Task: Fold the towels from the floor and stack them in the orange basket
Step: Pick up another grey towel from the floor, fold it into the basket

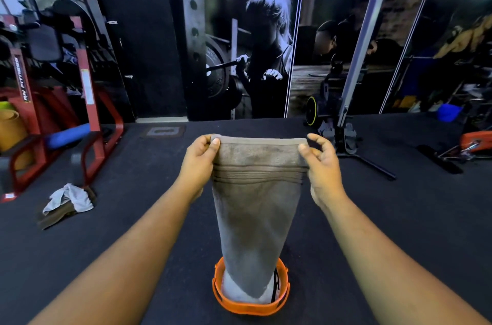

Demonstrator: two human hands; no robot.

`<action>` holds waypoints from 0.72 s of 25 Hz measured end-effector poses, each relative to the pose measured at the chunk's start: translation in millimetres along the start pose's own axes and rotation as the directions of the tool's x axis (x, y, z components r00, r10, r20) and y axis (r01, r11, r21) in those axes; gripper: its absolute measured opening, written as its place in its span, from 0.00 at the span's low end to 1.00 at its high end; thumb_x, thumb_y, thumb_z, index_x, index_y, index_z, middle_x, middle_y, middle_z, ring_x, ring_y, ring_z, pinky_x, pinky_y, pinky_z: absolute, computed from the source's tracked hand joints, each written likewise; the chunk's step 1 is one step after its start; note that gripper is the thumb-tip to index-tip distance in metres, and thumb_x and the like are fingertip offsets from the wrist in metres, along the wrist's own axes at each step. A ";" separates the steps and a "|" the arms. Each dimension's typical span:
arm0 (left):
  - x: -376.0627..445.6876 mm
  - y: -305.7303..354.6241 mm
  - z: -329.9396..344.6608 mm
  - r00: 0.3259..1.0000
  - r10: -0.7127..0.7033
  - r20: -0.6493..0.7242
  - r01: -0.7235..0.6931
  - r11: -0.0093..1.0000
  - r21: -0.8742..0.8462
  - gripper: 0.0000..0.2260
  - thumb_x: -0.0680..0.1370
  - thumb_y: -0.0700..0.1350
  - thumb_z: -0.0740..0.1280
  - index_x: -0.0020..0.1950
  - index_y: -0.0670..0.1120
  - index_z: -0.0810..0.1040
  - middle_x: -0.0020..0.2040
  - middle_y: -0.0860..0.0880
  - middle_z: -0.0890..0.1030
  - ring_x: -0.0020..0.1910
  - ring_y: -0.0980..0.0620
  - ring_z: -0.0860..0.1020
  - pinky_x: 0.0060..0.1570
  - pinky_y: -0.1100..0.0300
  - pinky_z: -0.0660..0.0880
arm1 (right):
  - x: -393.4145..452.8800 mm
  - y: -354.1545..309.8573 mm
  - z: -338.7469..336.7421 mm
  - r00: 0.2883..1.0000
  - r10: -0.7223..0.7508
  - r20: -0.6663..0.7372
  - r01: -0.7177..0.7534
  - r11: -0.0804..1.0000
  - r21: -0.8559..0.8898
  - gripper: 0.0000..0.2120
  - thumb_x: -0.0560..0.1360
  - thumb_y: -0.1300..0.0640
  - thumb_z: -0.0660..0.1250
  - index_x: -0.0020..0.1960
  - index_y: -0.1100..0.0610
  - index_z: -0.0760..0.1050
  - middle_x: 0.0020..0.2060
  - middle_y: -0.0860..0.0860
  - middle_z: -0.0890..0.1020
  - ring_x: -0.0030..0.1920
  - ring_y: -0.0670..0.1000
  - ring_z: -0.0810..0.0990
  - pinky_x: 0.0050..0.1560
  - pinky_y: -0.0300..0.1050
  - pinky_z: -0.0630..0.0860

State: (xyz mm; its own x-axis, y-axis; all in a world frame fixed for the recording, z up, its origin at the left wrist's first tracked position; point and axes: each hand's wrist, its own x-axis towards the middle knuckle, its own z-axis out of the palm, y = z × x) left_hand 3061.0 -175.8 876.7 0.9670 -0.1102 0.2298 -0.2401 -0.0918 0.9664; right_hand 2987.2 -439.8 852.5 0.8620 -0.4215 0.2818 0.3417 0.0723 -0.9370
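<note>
Lying crumpled on the dark floor at far left, one heap of grey and brown towels (pixel 66 203) waits unfolded. Left hand (pixel 198 165) and right hand (pixel 323 167) each pinch a top corner of one brown terry towel (pixel 257 204), likely to square it, hanging over one round orange plastic basket (pixel 250 307) holding pale cloth

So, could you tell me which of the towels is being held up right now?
The brown towel, pinched at its top corners by the left hand and right hand; the others lie crumpled on the floor.
</note>
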 end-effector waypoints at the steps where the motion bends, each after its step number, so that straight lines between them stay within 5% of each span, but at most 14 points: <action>1: -0.9 11.1 5.9 1.000 -0.012 0.025 0.014 0.998 -0.065 0.09 0.86 0.49 0.62 0.59 0.51 0.81 0.53 0.51 0.85 0.53 0.51 0.83 0.49 0.53 0.80 | -5.3 6.4 -3.1 0.999 0.037 0.019 -0.039 0.996 0.085 0.27 0.75 0.48 0.75 0.70 0.51 0.71 0.51 0.43 0.86 0.54 0.43 0.83 0.56 0.41 0.80; 3: 3.3 37.5 17.7 0.995 -0.016 0.100 0.037 0.976 -0.213 0.10 0.86 0.48 0.62 0.61 0.47 0.81 0.52 0.48 0.86 0.51 0.49 0.83 0.48 0.52 0.81 | -32.7 40.8 -11.4 0.969 0.187 0.162 -0.183 0.982 -0.037 0.37 0.66 0.42 0.81 0.70 0.53 0.73 0.58 0.45 0.85 0.58 0.45 0.83 0.57 0.41 0.80; 5: 11.9 63.9 23.9 0.993 -0.003 0.120 0.044 0.938 -0.344 0.11 0.86 0.47 0.62 0.64 0.46 0.80 0.54 0.45 0.85 0.52 0.48 0.83 0.52 0.51 0.82 | -63.5 74.5 -13.4 0.888 0.325 0.324 -0.232 0.927 -0.294 0.23 0.66 0.47 0.82 0.56 0.57 0.81 0.49 0.48 0.86 0.50 0.49 0.84 0.49 0.44 0.80; 6: 13.6 70.4 23.6 0.994 0.007 0.113 0.040 0.915 -0.402 0.13 0.86 0.48 0.62 0.66 0.45 0.79 0.56 0.44 0.85 0.54 0.48 0.84 0.55 0.50 0.82 | -68.3 85.3 -10.9 0.899 0.324 0.294 -0.213 0.911 -0.353 0.12 0.70 0.53 0.79 0.48 0.59 0.82 0.43 0.49 0.85 0.44 0.50 0.82 0.44 0.45 0.78; 7: 14.3 68.0 21.8 0.993 0.001 0.122 0.053 0.894 -0.444 0.15 0.85 0.51 0.62 0.67 0.45 0.78 0.59 0.43 0.84 0.58 0.47 0.83 0.58 0.49 0.81 | -65.6 88.4 -5.8 0.925 0.298 0.234 -0.212 0.919 -0.331 0.03 0.74 0.60 0.74 0.44 0.59 0.81 0.38 0.49 0.84 0.40 0.48 0.80 0.41 0.45 0.75; 9: -3.1 28.6 20.5 0.970 -0.065 0.232 0.155 0.905 -0.395 0.23 0.82 0.62 0.60 0.69 0.47 0.76 0.65 0.43 0.82 0.64 0.46 0.81 0.63 0.48 0.78 | -50.3 69.0 9.9 0.951 0.286 0.117 -0.253 0.938 -0.237 0.07 0.79 0.67 0.67 0.46 0.61 0.82 0.39 0.51 0.86 0.40 0.47 0.82 0.44 0.48 0.78; 11: -45.7 -30.7 23.5 0.883 -0.224 0.412 0.344 0.906 -0.247 0.36 0.72 0.74 0.60 0.68 0.50 0.76 0.69 0.43 0.80 0.66 0.48 0.79 0.66 0.52 0.75 | -35.8 35.8 26.3 0.937 0.318 0.145 -0.315 0.948 -0.044 0.07 0.81 0.63 0.67 0.54 0.65 0.82 0.48 0.57 0.87 0.48 0.52 0.85 0.53 0.51 0.81; 13: -78.8 -73.6 25.1 0.790 -0.288 0.541 0.403 0.909 -0.104 0.45 0.67 0.79 0.63 0.70 0.45 0.76 0.67 0.43 0.81 0.65 0.48 0.79 0.63 0.54 0.76 | -22.6 10.2 34.2 0.912 0.373 0.168 -0.384 0.922 0.038 0.09 0.82 0.57 0.68 0.55 0.63 0.82 0.49 0.59 0.87 0.48 0.53 0.86 0.48 0.48 0.83; 16: -88.3 -84.5 32.1 0.764 -0.308 0.567 0.448 0.886 -0.123 0.27 0.76 0.53 0.75 0.70 0.40 0.76 0.62 0.43 0.84 0.61 0.46 0.82 0.58 0.53 0.81 | -13.7 -3.6 35.2 0.860 0.485 0.160 -0.504 0.856 0.116 0.11 0.82 0.55 0.67 0.58 0.62 0.81 0.47 0.57 0.87 0.45 0.52 0.87 0.42 0.46 0.83; 18: -77.9 -74.2 34.2 0.831 -0.254 0.494 0.410 0.880 -0.238 0.19 0.79 0.39 0.72 0.69 0.44 0.77 0.62 0.42 0.84 0.62 0.43 0.82 0.60 0.49 0.80 | -20.0 1.3 26.5 0.837 0.517 0.180 -0.546 0.805 0.231 0.13 0.81 0.52 0.68 0.59 0.60 0.81 0.49 0.57 0.87 0.49 0.53 0.86 0.46 0.47 0.83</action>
State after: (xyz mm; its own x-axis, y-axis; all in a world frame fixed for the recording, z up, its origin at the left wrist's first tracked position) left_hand 3000.6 -194.2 783.1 0.8227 -0.5575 -0.1112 0.2056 0.1094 0.9725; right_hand 2980.4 -407.3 851.1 0.9654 -0.1531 -0.2113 -0.1096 0.4969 -0.8609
